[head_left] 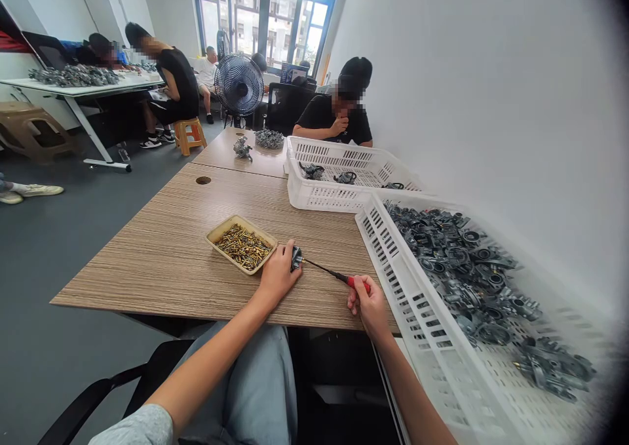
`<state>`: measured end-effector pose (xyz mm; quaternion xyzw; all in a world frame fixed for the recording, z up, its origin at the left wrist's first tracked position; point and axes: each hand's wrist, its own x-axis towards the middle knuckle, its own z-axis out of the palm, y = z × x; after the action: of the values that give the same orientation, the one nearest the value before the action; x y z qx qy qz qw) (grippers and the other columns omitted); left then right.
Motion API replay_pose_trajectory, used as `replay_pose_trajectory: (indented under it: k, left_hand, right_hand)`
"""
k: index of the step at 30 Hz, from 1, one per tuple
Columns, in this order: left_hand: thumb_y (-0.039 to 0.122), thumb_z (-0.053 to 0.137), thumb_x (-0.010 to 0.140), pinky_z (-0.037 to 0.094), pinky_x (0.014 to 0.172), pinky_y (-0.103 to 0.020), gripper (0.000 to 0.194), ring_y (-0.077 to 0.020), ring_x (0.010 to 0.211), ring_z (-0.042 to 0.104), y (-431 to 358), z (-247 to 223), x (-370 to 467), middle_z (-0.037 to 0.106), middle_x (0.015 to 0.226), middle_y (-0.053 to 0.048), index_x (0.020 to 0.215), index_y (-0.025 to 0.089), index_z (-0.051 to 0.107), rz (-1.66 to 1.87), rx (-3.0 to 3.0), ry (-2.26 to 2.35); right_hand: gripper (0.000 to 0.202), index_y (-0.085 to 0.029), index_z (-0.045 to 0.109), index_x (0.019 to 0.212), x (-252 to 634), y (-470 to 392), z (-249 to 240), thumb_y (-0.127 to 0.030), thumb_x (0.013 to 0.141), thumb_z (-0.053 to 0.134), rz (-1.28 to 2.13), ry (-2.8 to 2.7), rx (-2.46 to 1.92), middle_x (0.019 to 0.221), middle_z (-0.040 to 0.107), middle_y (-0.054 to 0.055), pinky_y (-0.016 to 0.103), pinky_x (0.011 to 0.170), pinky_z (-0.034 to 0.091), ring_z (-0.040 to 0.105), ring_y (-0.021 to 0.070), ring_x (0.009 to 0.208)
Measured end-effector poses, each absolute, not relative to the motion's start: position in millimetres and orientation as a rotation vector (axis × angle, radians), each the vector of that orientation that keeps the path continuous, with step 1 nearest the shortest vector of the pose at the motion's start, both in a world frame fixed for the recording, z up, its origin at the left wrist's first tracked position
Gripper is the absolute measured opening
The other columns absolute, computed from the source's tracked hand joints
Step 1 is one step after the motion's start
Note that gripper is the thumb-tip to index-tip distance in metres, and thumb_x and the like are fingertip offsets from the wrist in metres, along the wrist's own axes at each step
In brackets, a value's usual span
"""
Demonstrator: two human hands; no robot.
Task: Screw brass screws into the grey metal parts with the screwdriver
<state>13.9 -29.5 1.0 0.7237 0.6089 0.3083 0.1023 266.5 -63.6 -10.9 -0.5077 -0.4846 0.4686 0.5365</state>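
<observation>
My left hand (281, 271) is closed around a small grey metal carburetor body (296, 259), holding it on the wood-grain table (162, 248). In my right hand (367, 304) is a screwdriver (341, 276) with a red and black handle and a long dark shaft. Its tip points left and meets a small brass-coloured piece at the side of the carburetor body. Just left of my left hand sits a cream tray (212, 236) full of small brass screws or jets (244, 245); their exact kind is too small to tell.
A white crate (413, 288) heaped with grey metal parts (457, 255) stands at my right. Behind it, another white crate (319, 199) holds a few parts. Farther back are a loose metal part (242, 148), a pile of parts (269, 138), a seated person (319, 114) and a fan (239, 86).
</observation>
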Motion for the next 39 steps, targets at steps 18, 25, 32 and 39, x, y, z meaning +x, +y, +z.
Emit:
replay_pose_trajectory:
  k: [18,25,32,39]
  left_hand:
    - [0.025,0.064,0.091,0.051,0.099,-0.04,0.066,-0.0291,0.116,0.063,-27.5,-2.5,13.3,0.062,0.122,-0.012,0.15,0.019,0.037,0.915,2.12,1.787]
    - [0.025,0.063,0.092,0.051,0.1,-0.041,0.064,-0.0297,0.117,0.063,-27.5,-2.3,14.1,0.062,0.122,-0.013,0.15,0.017,0.038,0.92,2.125,1.794]
    - [0.024,0.064,0.091,0.051,0.101,-0.041,0.065,-0.0292,0.117,0.063,-26.7,-2.4,13.1,0.063,0.121,-0.012,0.15,0.018,0.037,0.939,2.106,1.793]
    - [0.023,0.064,0.09,0.052,0.099,-0.042,0.067,-0.0304,0.116,0.063,-25.7,-5.5,12.4,0.062,0.121,-0.013,0.151,0.018,0.037,0.951,2.097,1.762]
  right_hand:
    - [0.039,-0.023,0.058,0.095,265.8,-64.3,-8.8,-0.056,0.088,0.077,1.057,-1.197,-1.182,0.066,0.063,-0.004,0.018,0.04,0.044,0.054,0.0091,0.046]
    - [0.04,-0.023,0.054,0.085,267.4,-64.4,-12.2,-0.06,0.095,0.067,1.11,-1.172,-1.211,0.054,0.052,-0.007,0.016,0.031,0.032,0.048,0.0093,0.04]
    - [0.038,-0.024,0.058,0.095,265.8,-64.6,-11.4,-0.056,0.089,0.076,1.007,-1.242,-1.202,0.07,0.065,-0.002,0.019,0.04,0.046,0.061,0.0127,0.054]
    - [0.038,-0.024,0.054,0.089,266.0,-65.6,-11.3,-0.06,0.095,0.066,1.063,-1.214,-1.26,0.053,0.054,-0.007,0.017,0.033,0.032,0.044,0.009,0.038]
